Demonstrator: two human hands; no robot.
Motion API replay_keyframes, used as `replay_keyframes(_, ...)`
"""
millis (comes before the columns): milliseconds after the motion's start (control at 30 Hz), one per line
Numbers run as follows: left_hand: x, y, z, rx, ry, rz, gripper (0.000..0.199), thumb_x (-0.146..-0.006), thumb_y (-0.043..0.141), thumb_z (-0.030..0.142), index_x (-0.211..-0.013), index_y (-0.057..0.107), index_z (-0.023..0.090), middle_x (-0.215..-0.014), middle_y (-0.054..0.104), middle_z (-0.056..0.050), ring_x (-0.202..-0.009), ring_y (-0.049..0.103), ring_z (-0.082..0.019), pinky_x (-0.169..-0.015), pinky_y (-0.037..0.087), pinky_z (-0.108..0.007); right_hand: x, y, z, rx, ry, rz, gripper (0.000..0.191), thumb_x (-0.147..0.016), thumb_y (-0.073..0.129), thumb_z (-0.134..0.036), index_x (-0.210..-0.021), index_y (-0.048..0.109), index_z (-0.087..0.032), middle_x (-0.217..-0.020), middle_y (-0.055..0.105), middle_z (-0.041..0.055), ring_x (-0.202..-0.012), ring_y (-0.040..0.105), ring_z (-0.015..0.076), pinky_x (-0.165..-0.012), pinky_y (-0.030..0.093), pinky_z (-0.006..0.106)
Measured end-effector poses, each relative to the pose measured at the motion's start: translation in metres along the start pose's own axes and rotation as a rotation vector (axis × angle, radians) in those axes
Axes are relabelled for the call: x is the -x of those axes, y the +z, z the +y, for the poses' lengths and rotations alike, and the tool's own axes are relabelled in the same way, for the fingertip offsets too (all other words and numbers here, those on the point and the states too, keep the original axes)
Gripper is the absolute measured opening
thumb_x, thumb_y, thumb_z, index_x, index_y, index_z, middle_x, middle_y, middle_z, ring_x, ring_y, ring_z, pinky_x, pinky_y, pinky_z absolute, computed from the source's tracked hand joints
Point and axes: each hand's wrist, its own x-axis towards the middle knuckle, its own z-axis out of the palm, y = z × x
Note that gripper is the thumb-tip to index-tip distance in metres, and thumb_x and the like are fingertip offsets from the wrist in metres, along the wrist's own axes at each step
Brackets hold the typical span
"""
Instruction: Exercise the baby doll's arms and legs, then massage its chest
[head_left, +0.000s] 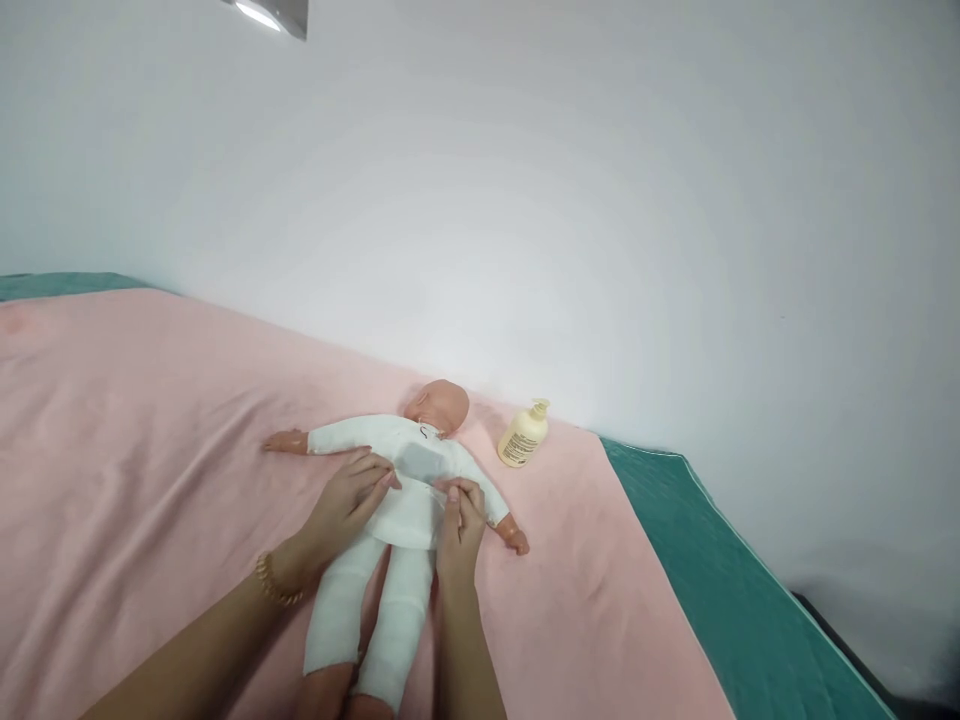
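Here's the doll [412, 540], laid out on the pink sheet [600, 560], the bottle [523, 438] near its arm. Left hand [349, 505] pinches the top [411, 508] at one side, right hand [461, 515] at the other! Sleeves are on, trousers [401, 620] on; the front, by that grey patch [422, 462], looks not yet settled.

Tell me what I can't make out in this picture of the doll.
Head view:
Label print on the cream pump bottle: too small to read.
Feet of the doll: cut off by the bottom edge.
Whatever the left hand and right hand may pinch: hidden by the hands themselves.
Rest of the light fixture: cut off by the top edge.
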Motion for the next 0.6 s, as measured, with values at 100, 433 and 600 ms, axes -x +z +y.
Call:
replay_keyframes(100,0.019,0.000,0.009,0.020,-0.011,-0.007,0.030,-0.100,0.040,0.024,-0.085,0.066,0.020,-0.087,0.066,-0.003,-0.087,0.057,-0.019,-0.090,0.042,-0.036,0.023,-0.007,-0.004,-0.054,-0.027,-0.018,0.042,-0.100,0.039,-0.040,-0.089,0.077,-0.025,-0.086,0.060,0.0055,-0.088,0.058,0.0212,-0.081,0.046,0.035)
replay_keyframes(433,0.016,0.002,0.015,0.016,-0.133,-0.262,0.035,-0.097,0.040,0.028,-0.074,0.065,0.019,-0.080,0.065,-0.004,-0.085,0.058,-0.021,-0.083,0.042,-0.035,0.026,-0.004,-0.010,-0.126,0.171,-0.249,0.039,-0.094,0.047,-0.023,-0.068,0.076,-0.025,-0.073,0.059,0.0026,-0.083,0.056,0.0193,-0.079,0.042,0.033)
replay_keyframes(600,0.020,0.002,0.016,0.039,-0.166,-0.224,0.037,-0.099,0.038,0.031,-0.077,0.065,0.018,-0.081,0.066,-0.005,-0.085,0.058,-0.022,-0.082,0.044,-0.035,0.029,-0.005,-0.009,-0.110,0.132,-0.221,0.038,-0.097,0.045,-0.027,-0.074,0.077,-0.025,-0.076,0.059,0.0029,-0.086,0.056,0.0192,-0.082,0.043,0.033)
